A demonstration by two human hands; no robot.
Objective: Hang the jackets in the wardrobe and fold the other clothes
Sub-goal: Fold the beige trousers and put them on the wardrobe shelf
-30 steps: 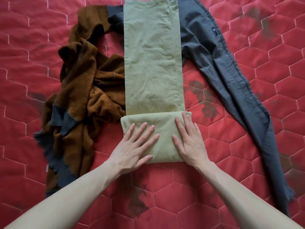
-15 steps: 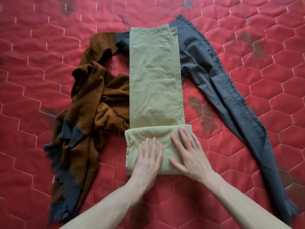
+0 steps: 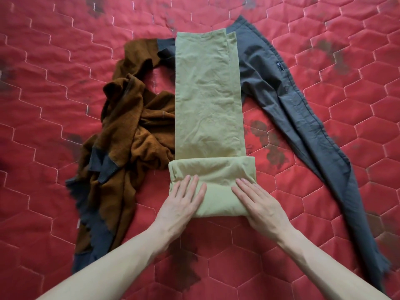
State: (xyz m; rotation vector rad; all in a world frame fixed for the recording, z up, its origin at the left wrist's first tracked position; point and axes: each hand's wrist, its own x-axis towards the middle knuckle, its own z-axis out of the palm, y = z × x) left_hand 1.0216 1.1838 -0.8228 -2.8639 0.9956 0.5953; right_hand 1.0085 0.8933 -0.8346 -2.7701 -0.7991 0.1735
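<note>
Soft even daylight, faint shadows, wide-angle edge bending, slight corner blur

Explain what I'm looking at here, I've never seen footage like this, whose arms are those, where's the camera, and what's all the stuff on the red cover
There is no machine here. The arms belong to a person wearing a camera on the head, so you look forward and down at their own hands. That is the only view.

The surface is a red quilted cover with a hexagon stitch pattern and some dark patches. Three pieces of clothing lie on it. In the middle is a long green garment, folded into a narrow strip, with its near end folded over. The left hand and the right hand lie flat on that folded end, fingers straight, pressing it down. Nothing is gripped.

Left of it lies a crumpled brown and grey garment. To the right, dark grey trousers stretch toward the near right corner, partly under the green strip.
</note>
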